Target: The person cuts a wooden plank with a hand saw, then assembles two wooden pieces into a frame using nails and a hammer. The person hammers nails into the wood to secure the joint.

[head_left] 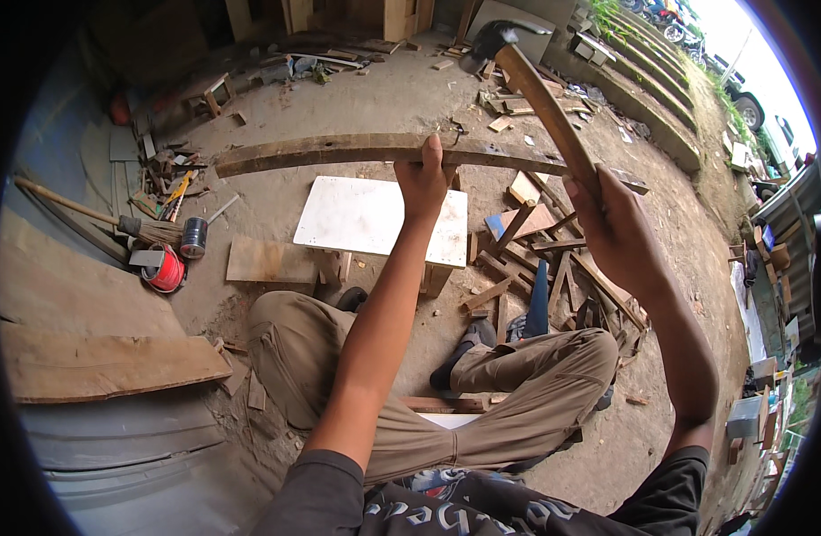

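My left hand (424, 186) is wrapped around a long, narrow wooden strip (330, 150), held up crosswise in front of me with the thumb on top. A small dark piece that looks like a bent nail (458, 130) sticks up from the strip just right of my thumb. In my right hand (620, 237) is a claw hammer (549, 107), gripped low on its wooden handle. Its dark metal head is raised beyond the strip, and the handle crosses in front of the strip's right part. Below the strip stands a low white-topped table (375, 219).
Wood offcuts (562, 277) lie heaped right of the table, with a handsaw's blue blade (536, 299) among them. To the left are a brush broom (151, 230), a dark can (193, 238), a red reel (165, 270) and a plank (116, 364). Concrete steps (647, 98) rise at the far right.
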{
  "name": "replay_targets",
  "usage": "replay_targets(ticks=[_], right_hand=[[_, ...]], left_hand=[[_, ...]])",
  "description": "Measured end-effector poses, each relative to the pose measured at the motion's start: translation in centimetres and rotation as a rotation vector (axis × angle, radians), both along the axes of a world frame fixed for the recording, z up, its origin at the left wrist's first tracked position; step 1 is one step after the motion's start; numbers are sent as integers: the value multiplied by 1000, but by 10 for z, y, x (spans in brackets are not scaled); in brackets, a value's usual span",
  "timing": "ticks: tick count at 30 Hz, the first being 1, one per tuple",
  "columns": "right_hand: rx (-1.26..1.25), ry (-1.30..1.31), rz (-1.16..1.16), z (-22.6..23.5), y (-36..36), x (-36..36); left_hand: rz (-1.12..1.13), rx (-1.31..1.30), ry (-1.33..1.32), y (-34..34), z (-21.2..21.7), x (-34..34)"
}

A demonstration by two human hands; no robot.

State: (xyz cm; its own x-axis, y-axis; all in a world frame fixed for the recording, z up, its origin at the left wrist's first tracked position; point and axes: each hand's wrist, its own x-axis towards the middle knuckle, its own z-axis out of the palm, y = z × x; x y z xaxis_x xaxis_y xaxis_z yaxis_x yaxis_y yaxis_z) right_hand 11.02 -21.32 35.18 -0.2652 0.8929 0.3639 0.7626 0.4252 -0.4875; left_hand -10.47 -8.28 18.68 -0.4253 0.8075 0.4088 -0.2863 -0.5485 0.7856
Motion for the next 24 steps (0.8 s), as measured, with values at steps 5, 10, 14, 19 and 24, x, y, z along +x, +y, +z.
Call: replay_targets(ticks=[5,10,14,19,24], right_hand=[[-90,-84,-10,15,-3,10],[-159,-220,52,12,-4,12],[-23,-46,-61,7,-4,7],[-57,-211,1,21,-8,9],[-47,-90,-22,12,-6,-1]], left_hand=[[-15,-66,49,-1,-2,-2],[63,16,-65,2,-1,5],[43,14,-100,7,-1,1],[39,12,-123,9,-3,-1],[91,-3,-52,6,-1,1]])
